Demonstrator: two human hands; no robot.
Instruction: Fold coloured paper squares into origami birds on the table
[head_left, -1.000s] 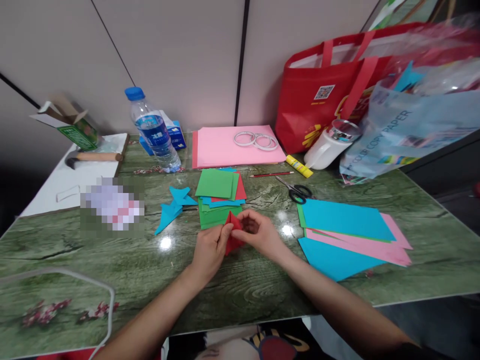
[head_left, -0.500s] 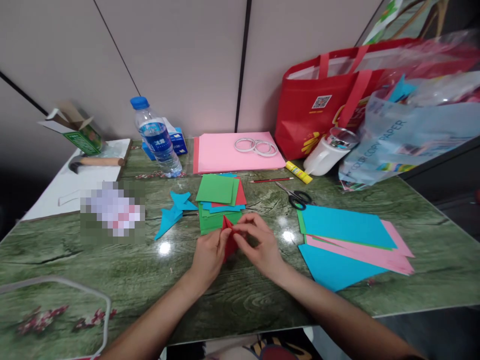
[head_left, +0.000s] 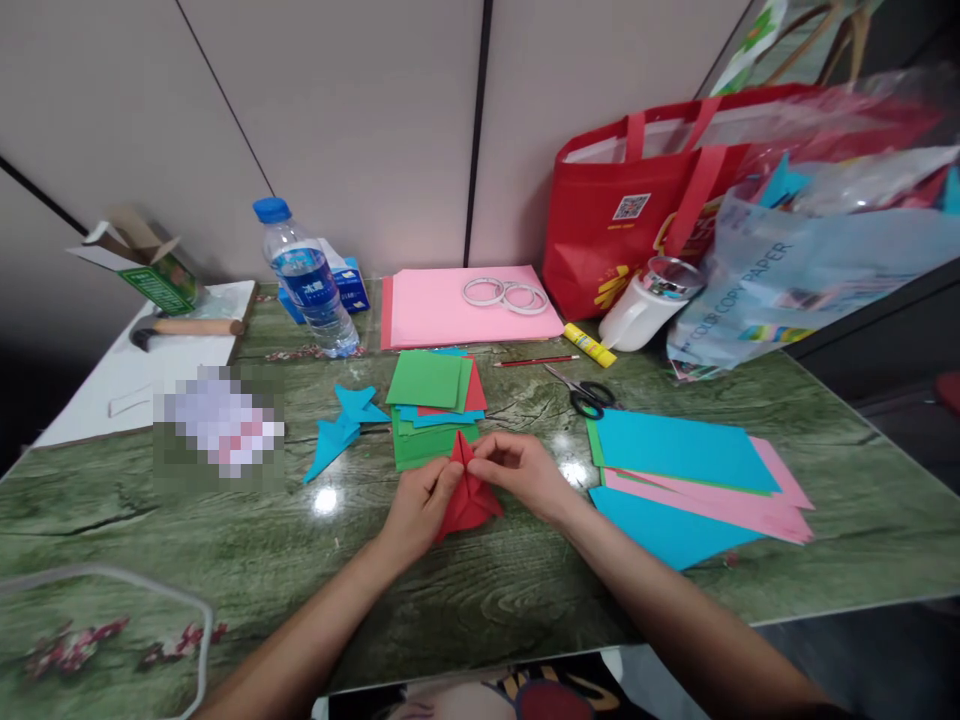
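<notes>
Red paper (head_left: 471, 507) fans open now, its lower part flaring wider than a half-second ago, when it hung narrow between the hands! It's just below the middle of the frame, a matte, creased piece rising to a sharp point. The left hand (head_left: 417, 508) pinches its left side, thumb pressed against the folds; the right hand (head_left: 525, 474) has thumb and fingertips closed narrowly on the edge near the peak.

Right behind, flat green, red and blue squares (head_left: 424, 380) lie in an uneven stack, and to their left sits a blue folded shape (head_left: 341, 432), all angular points. Over at centre right, black-handled scissors (head_left: 589, 395) rest beside smooth blue and pink sheets (head_left: 679, 450), loosely overlapped. Upper centre, two slim white rings (head_left: 504, 295) lie on pink paper (head_left: 427, 308). And underneath, the glossy green, wood-grained tabletop (head_left: 517, 610) throws back bright spots of light.
</notes>
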